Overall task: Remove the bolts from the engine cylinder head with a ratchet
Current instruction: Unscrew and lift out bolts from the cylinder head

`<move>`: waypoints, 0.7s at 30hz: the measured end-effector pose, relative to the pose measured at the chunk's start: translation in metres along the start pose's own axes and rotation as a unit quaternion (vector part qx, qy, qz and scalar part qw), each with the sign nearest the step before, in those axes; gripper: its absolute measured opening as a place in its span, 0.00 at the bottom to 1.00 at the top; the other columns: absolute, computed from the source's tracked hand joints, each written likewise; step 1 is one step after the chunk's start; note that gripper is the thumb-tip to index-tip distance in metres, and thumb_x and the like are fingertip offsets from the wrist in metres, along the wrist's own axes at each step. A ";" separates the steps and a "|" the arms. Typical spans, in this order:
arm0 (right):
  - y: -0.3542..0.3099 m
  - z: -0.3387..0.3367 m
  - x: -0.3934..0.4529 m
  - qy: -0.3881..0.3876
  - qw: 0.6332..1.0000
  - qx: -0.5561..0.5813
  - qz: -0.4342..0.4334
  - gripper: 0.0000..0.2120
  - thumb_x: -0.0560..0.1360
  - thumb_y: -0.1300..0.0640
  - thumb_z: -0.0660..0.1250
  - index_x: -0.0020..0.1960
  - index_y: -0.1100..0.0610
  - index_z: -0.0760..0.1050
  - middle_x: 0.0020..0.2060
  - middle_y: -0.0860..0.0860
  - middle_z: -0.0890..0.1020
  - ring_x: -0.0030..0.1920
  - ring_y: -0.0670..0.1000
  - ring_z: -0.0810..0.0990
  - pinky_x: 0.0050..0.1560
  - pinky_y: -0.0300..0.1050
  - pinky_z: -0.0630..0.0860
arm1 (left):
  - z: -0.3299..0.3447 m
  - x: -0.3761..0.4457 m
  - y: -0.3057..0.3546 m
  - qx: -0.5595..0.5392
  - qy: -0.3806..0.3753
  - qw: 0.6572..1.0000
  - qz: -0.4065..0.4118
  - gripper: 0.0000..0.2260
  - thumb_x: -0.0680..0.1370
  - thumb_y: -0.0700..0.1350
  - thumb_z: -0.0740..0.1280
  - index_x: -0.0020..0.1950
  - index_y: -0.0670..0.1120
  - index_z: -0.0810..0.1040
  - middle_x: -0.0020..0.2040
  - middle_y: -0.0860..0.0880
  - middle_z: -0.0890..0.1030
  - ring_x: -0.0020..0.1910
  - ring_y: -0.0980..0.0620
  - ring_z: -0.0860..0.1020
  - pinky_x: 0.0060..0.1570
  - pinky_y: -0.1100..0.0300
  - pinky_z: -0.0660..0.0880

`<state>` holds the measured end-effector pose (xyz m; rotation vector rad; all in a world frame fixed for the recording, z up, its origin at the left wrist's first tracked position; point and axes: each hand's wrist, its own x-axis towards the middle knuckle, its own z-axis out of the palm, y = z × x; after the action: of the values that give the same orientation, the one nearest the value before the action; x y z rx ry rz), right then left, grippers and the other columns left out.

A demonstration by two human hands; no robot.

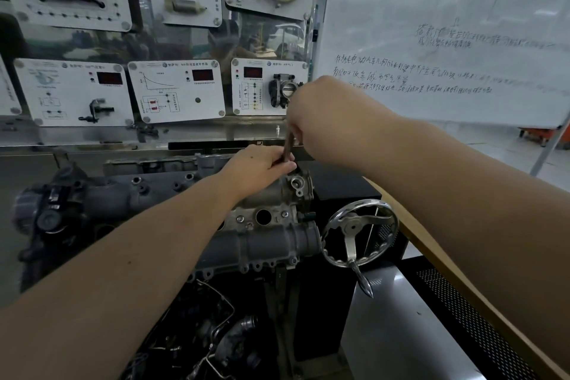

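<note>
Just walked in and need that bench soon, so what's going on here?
A person is working on the far end of an engine cylinder head clamped on a stand. The left hand grips the lower part of an upright ratchet tool, steadying it where it meets the head; the right hand holds its upper end. Several bolts still sit in the head nearer the camera.

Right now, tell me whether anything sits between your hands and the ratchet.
Nothing visible does. The left hand grips the lower end of the ratchet at the cylinder head, and the right hand holds its upper end.
</note>
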<state>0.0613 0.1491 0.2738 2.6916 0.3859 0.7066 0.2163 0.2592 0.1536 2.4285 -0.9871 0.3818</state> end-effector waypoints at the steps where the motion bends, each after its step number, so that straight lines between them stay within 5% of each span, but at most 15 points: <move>1: 0.000 0.000 0.000 -0.014 1.000 -0.005 -0.020 0.10 0.73 0.68 0.62 0.44 0.55 0.79 0.43 0.51 0.80 0.39 0.49 0.74 0.38 0.41 0.73 | 0.000 -0.001 -0.001 -0.001 -0.004 1.000 0.000 0.09 0.82 0.57 0.63 0.42 0.64 0.71 0.36 0.61 0.76 0.37 0.64 0.74 0.36 0.64 0.65; 3: 0.001 0.002 -0.004 -0.013 0.999 0.006 -0.040 0.12 0.72 0.69 0.62 0.45 0.56 0.81 0.50 0.51 0.82 0.51 0.52 0.79 0.53 0.46 0.78 | 0.001 -0.001 -0.001 0.000 -0.003 1.000 0.002 0.08 0.82 0.57 0.63 0.42 0.63 0.73 0.37 0.60 0.78 0.38 0.64 0.75 0.36 0.64 0.65; 5: 0.002 0.002 -0.009 0.018 0.997 0.076 -0.025 0.13 0.73 0.67 0.62 0.49 0.54 0.80 0.56 0.49 0.80 0.58 0.53 0.78 0.56 0.50 0.77 | 0.001 0.000 -0.002 -0.003 0.002 1.000 0.007 0.07 0.81 0.57 0.63 0.43 0.61 0.75 0.38 0.58 0.79 0.39 0.62 0.76 0.36 0.64 0.66; 8: 0.001 0.003 -0.011 0.076 0.993 0.071 0.052 0.08 0.80 0.50 0.62 0.56 0.52 0.73 0.49 0.51 0.76 0.48 0.56 0.76 0.36 0.47 0.70 | 0.001 0.000 -0.002 0.007 0.011 1.000 0.016 0.10 0.82 0.56 0.63 0.40 0.59 0.72 0.34 0.59 0.76 0.37 0.62 0.74 0.35 0.64 0.65; 10: -0.003 0.000 -0.010 0.065 0.991 0.032 0.114 0.11 0.82 0.45 0.60 0.49 0.53 0.67 0.35 0.52 0.67 0.36 0.56 0.68 0.29 0.42 0.57 | 0.003 0.000 -0.002 0.007 0.021 1.000 0.017 0.13 0.82 0.56 0.63 0.37 0.59 0.70 0.31 0.60 0.74 0.34 0.64 0.73 0.34 0.64 0.64; 13: -0.007 0.001 -0.006 0.045 0.992 0.020 0.113 0.15 0.81 0.58 0.63 0.38 0.55 0.62 0.31 0.51 0.60 0.29 0.52 0.62 0.27 0.42 0.55 | 0.006 0.001 -0.003 0.015 0.023 1.000 0.014 0.10 0.82 0.58 0.62 0.42 0.58 0.75 0.32 0.61 0.74 0.35 0.65 0.72 0.35 0.65 0.64; 15: -0.007 0.002 -0.005 0.047 0.995 0.011 0.086 0.12 0.80 0.61 0.63 0.39 0.55 0.66 0.31 0.52 0.62 0.28 0.49 0.61 0.26 0.41 0.56 | 0.007 0.002 -0.004 0.023 0.021 0.999 0.014 0.12 0.82 0.58 0.60 0.50 0.53 0.80 0.35 0.60 0.75 0.37 0.61 0.73 0.36 0.64 0.64; 17: -0.005 -0.001 -0.006 0.042 0.997 0.018 0.057 0.04 0.79 0.62 0.65 0.47 0.55 0.75 0.34 0.52 0.69 0.32 0.52 0.68 0.29 0.42 0.63 | 0.008 0.002 -0.006 0.039 0.023 0.999 0.017 0.15 0.82 0.58 0.59 0.55 0.51 0.80 0.40 0.57 0.79 0.40 0.55 0.74 0.38 0.58 0.66; 21: -0.003 -0.008 -0.011 0.001 1.000 -0.013 -0.022 0.12 0.73 0.69 0.64 0.48 0.54 0.80 0.43 0.52 0.80 0.45 0.54 0.77 0.34 0.41 0.66 | 0.009 0.001 -0.006 0.073 0.029 0.997 0.029 0.16 0.83 0.60 0.57 0.56 0.51 0.79 0.46 0.52 0.83 0.44 0.52 0.77 0.41 0.56 0.66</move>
<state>0.0474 0.1503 0.2740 2.6493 0.4324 0.6964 0.2221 0.2571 0.1445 2.5059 -1.0374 0.5600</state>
